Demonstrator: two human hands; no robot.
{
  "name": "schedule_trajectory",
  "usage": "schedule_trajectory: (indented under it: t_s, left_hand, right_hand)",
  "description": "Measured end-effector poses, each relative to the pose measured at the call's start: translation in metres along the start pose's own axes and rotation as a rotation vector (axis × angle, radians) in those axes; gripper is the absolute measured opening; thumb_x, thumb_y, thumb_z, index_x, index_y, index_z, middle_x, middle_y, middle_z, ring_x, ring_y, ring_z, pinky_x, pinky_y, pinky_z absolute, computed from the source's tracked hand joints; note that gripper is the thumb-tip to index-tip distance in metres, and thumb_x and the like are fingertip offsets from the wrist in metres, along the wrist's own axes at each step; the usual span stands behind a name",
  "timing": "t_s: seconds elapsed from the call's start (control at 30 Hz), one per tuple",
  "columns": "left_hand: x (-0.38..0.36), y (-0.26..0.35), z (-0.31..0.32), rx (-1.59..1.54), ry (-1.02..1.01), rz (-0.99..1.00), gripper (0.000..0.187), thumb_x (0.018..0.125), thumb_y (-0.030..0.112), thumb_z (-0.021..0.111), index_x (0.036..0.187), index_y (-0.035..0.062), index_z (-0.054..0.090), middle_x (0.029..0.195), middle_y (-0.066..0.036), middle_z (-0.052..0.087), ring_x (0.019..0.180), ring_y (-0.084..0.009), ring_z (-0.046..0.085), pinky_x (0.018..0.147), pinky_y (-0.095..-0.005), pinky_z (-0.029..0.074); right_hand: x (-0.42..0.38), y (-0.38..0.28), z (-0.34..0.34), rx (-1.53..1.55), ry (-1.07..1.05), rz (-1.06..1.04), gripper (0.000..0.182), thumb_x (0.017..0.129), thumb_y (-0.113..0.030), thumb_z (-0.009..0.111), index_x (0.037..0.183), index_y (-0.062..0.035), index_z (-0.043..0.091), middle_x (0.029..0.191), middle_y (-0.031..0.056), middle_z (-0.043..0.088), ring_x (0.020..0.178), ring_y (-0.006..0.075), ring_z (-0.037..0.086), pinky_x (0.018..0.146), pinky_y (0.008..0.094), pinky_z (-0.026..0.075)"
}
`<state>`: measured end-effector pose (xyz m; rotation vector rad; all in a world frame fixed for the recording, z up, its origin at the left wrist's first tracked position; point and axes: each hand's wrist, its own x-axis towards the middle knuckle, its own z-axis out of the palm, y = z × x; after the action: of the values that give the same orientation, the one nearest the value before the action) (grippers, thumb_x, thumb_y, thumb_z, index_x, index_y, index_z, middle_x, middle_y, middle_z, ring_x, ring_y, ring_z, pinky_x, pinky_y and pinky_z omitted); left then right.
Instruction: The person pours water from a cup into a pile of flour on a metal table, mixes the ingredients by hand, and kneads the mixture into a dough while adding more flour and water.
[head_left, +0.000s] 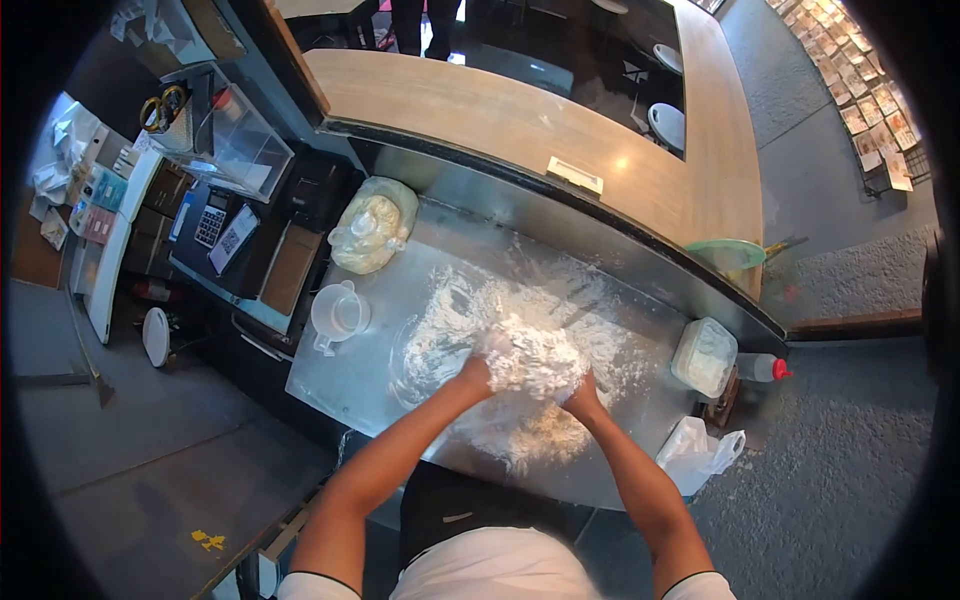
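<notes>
A shaggy, crumbly mass of floury dough (541, 352) is gathered between my two hands over the metal worktop (345, 390). My left hand (487, 358) grips its left side, the fingers coated white and partly buried. On the right side my right hand (579, 390) curls around the same mass, its fingertips hidden in it. Loose flour (450, 310) is spread widely over the metal around the hands. Another heap of flour (535, 440), slightly yellowish, lies nearer my body.
A clear measuring jug (340, 313) and a plastic bag of pale contents (372, 228) stand at left. To the right are a tub of white powder (704, 357), a red-capped bottle (763, 368) and a white plastic bag (698, 449). A raised metal wall (560, 215) borders the far side.
</notes>
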<state>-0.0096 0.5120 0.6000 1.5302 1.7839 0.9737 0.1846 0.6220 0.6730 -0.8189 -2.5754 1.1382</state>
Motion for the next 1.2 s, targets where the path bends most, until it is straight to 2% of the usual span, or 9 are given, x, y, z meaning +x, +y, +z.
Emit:
schedule_trajectory:
  t_s: [0.1,0.23,0.37,0.5,0.57,0.67,0.77,0.83,1.2]
  left_hand:
    - [0.013,0.021,-0.062,0.328,-0.062,0.307,0.051,0.081,0.041,0.072,0.122,0.0112,0.067,0.128,-0.018,0.061,0.121,-0.0356,0.055,0.110,-0.0461,0.039]
    - [0.043,-0.022,-0.110,0.053,-0.042,0.005,0.056,0.079,0.035,0.078,0.128,0.0103,0.064,0.141,-0.015,0.054,0.129,-0.0332,0.051,0.107,-0.0458,0.042]
    - [0.020,-0.258,-0.054,0.087,-0.028,-0.211,0.074,0.079,0.052,0.074,0.139,0.0127,0.057,0.153,-0.017,0.044,0.143,-0.0398,0.036,0.118,-0.0533,0.027]
    - [0.067,-0.052,-0.085,0.651,-0.004,0.029,0.092,0.080,0.065,0.068,0.154,0.0165,0.040,0.160,-0.015,0.033,0.153,-0.0397,0.013,0.122,-0.0580,0.005]
    - [0.053,-0.108,-0.010,0.277,-0.171,0.111,0.098,0.078,0.070,0.066,0.155,0.0180,0.036,0.162,-0.014,0.030,0.153,-0.0389,0.012,0.121,-0.0601,0.005]
    - [0.041,-0.047,0.037,0.046,-0.163,0.112,0.084,0.081,0.055,0.073,0.150,0.0148,0.045,0.153,-0.013,0.044,0.143,-0.0329,0.034,0.119,-0.0462,0.023]
    - [0.032,-0.040,0.069,-0.208,-0.237,-0.018,0.071,0.085,0.042,0.075,0.144,0.0106,0.052,0.144,-0.014,0.054,0.133,-0.0306,0.049,0.115,-0.0402,0.036]
    - [0.022,-0.035,0.073,-0.177,-0.009,0.107,0.058,0.086,0.031,0.074,0.136,0.0070,0.058,0.139,-0.015,0.058,0.130,-0.0325,0.052,0.112,-0.0436,0.039]
    - [-0.048,-0.038,0.017,-0.096,-0.012,0.047,0.046,0.088,0.024,0.069,0.131,0.0087,0.060,0.133,-0.015,0.060,0.123,-0.0302,0.056,0.109,-0.0430,0.041]
  right_hand:
    - [-0.017,0.008,0.005,-0.090,0.004,-0.076,0.044,0.081,-0.024,0.076,0.119,-0.0048,0.066,0.123,0.0152,0.066,0.120,0.0352,0.057,0.105,0.0444,0.044]
    - [-0.066,0.018,0.010,-0.065,-0.004,-0.059,0.057,0.079,-0.030,0.079,0.127,-0.0045,0.062,0.133,0.0191,0.059,0.127,0.0412,0.050,0.110,0.0508,0.038]
    - [-0.129,0.052,0.015,-0.078,-0.033,0.110,0.085,0.074,-0.040,0.083,0.142,-0.0046,0.048,0.143,0.0254,0.049,0.128,0.0423,0.050,0.110,0.0515,0.038]
    - [-0.139,0.087,0.073,-0.173,0.058,0.235,0.100,0.074,-0.048,0.082,0.151,-0.0046,0.036,0.146,0.0255,0.047,0.131,0.0428,0.049,0.110,0.0539,0.038]
    - [-0.125,0.097,0.109,-0.252,0.081,0.255,0.097,0.076,-0.049,0.079,0.151,-0.0045,0.036,0.146,0.0245,0.047,0.132,0.0421,0.047,0.110,0.0547,0.038]
    - [-0.074,0.111,0.128,0.508,-0.149,0.238,0.089,0.083,-0.050,0.073,0.150,-0.0052,0.036,0.145,0.0206,0.050,0.133,0.0409,0.046,0.109,0.0525,0.040]
    - [-0.031,0.111,0.109,-0.478,0.064,-0.070,0.071,0.091,-0.046,0.064,0.146,-0.0056,0.044,0.144,0.0157,0.052,0.133,0.0364,0.048,0.108,0.0467,0.043]
    - [-0.011,0.111,0.103,0.857,0.097,0.360,0.060,0.091,-0.037,0.067,0.139,-0.0053,0.053,0.145,0.0138,0.052,0.134,0.0317,0.048,0.108,0.0457,0.043]
    - [0.098,0.067,-0.076,0.107,-0.560,0.015,0.071,0.071,-0.035,0.087,0.132,-0.0102,0.060,0.128,0.0173,0.064,0.118,0.0316,0.060,0.101,0.0412,0.048]
